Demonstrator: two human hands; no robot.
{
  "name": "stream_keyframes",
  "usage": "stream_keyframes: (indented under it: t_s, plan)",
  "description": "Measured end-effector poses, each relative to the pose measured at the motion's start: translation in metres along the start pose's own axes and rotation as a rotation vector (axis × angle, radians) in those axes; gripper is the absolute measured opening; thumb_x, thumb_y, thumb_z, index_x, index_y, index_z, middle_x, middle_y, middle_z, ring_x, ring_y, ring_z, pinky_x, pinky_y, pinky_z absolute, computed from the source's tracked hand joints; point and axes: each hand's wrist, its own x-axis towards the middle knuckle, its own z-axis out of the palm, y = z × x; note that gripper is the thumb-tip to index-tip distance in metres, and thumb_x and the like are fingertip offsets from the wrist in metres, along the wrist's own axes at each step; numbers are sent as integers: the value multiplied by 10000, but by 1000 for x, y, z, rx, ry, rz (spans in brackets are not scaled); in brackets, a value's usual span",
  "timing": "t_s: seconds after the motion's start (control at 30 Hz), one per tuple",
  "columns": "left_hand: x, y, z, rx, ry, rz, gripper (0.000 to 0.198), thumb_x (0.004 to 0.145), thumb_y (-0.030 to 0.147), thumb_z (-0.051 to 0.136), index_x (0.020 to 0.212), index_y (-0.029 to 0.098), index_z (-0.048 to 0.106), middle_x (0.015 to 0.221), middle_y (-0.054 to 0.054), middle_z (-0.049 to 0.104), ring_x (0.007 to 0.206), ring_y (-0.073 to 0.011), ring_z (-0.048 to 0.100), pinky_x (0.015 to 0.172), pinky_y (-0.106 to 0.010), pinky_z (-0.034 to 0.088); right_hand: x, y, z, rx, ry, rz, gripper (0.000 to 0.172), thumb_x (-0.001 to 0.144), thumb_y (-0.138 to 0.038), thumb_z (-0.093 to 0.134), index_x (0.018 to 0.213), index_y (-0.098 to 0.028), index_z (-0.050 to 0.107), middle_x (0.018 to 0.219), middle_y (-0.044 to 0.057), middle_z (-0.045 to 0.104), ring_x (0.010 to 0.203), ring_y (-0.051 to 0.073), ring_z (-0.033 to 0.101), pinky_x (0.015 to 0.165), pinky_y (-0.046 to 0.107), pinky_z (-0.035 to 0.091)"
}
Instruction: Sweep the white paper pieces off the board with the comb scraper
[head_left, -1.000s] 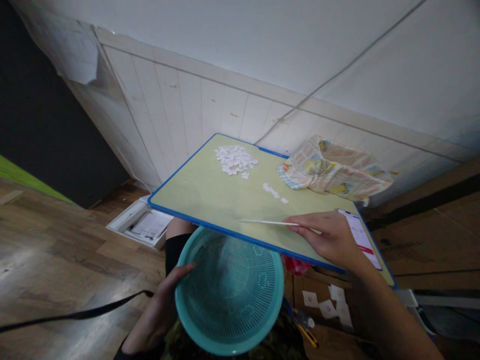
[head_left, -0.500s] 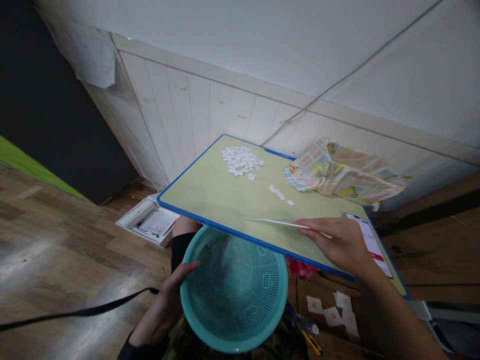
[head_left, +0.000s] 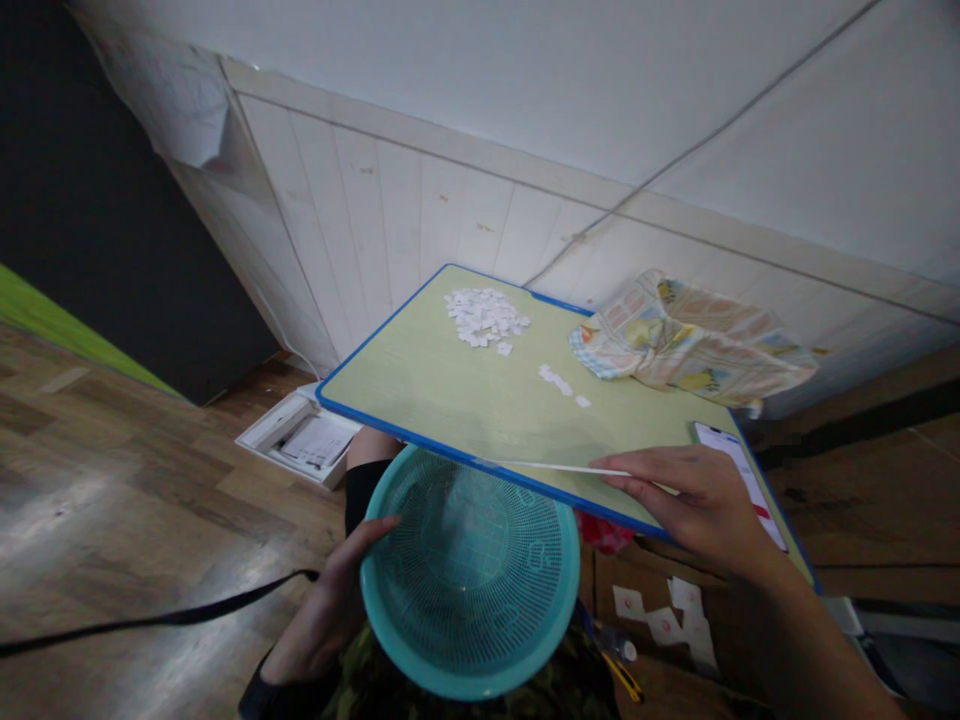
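My left hand [head_left: 349,570] grips the left rim of a turquoise plastic colander [head_left: 469,685], its thumb over the edge and the other fingers hidden. The colander sits on my lap under the near edge of a small table [head_left: 405,390] with a yellow-green top and blue rim. Pinched in my right hand [head_left: 686,495] is a thin white sheet [head_left: 551,467], seen almost edge-on, its far end over the table's near edge above the colander. A heap of small white paper pieces [head_left: 484,316] lies at the table's back left. A few more paper pieces [head_left: 556,380] lie mid-table.
A patterned cloth [head_left: 690,345] lies at the table's back right, near the wall. A phone [head_left: 739,480] rests by the right edge. Below right are white cards [head_left: 666,627], a small bottle [head_left: 621,645] and a yellow cutter [head_left: 626,680]. An open white box [head_left: 300,440] stands left.
My right hand has brought the white sheet slightly toward me, from over the tabletop to its near edge. My left hand keeps its hold on the colander.
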Motion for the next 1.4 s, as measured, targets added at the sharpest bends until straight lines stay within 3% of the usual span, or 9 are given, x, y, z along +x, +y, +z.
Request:
stream_keyframes:
  t_s: [0.3, 0.43, 0.57, 0.7, 0.8, 1.13, 1.4]
  plan:
    - [-5, 3, 5, -2, 67, -47, 174, 755, 220, 696, 892, 122, 736, 780, -79, 791, 626, -228, 714, 679, -324, 563, 2, -5, -7, 37, 7, -26, 253, 855, -151, 623, 1021, -317, 715, 938, -52, 763, 802, 151, 736, 715, 234, 598]
    - [-2, 1, 2, -9, 56, -24, 180, 738, 207, 708, 894, 121, 734, 741, -63, 786, 569, -214, 701, 665, -326, 567, 8, 6, 2, -105, 164, 93, 186, 844, -232, 647, 987, -302, 742, 915, -18, 765, 755, 190, 739, 681, 278, 599]
    - [4, -2, -5, 4, -11, -7, 268, 760, 230, 697, 988, 94, 725, 784, -90, 794, 633, -258, 726, 696, -372, 576, 28, 22, 23, -168, 272, 163, 194, 857, -240, 614, 994, -260, 750, 958, 16, 759, 839, 217, 736, 731, 309, 595]
    - [8, -3, -11, -20, -77, -6, 230, 780, 246, 685, 942, 90, 733, 816, -113, 796, 719, -288, 739, 704, -382, 577, 44, 25, 40, -148, 214, 118, 228, 866, -187, 575, 1005, -241, 748, 979, 27, 753, 829, 200, 736, 728, 287, 591]
    - [7, -1, -11, -17, -63, -11, 172, 781, 246, 684, 864, 106, 740, 746, -98, 789, 641, -258, 729, 651, -356, 578, 45, 19, 43, -127, 180, 78, 240, 866, -184, 573, 1015, -262, 744, 978, 11, 752, 850, 196, 734, 734, 280, 592]
    - [4, 1, -8, -56, 12, 37, 140, 801, 202, 653, 831, 111, 755, 719, -86, 782, 626, -235, 718, 621, -333, 582, 30, -12, 20, -4, 63, 47, 213, 871, -191, 589, 996, -267, 744, 961, -5, 759, 811, 186, 737, 700, 261, 597]
    - [4, 1, -6, -85, 50, 43, 114, 786, 153, 655, 734, 118, 750, 633, -64, 762, 551, -201, 696, 572, -295, 579, 20, -21, 15, 94, 4, 78, 208, 871, -195, 605, 987, -305, 739, 952, -31, 759, 805, 177, 737, 685, 259, 601]
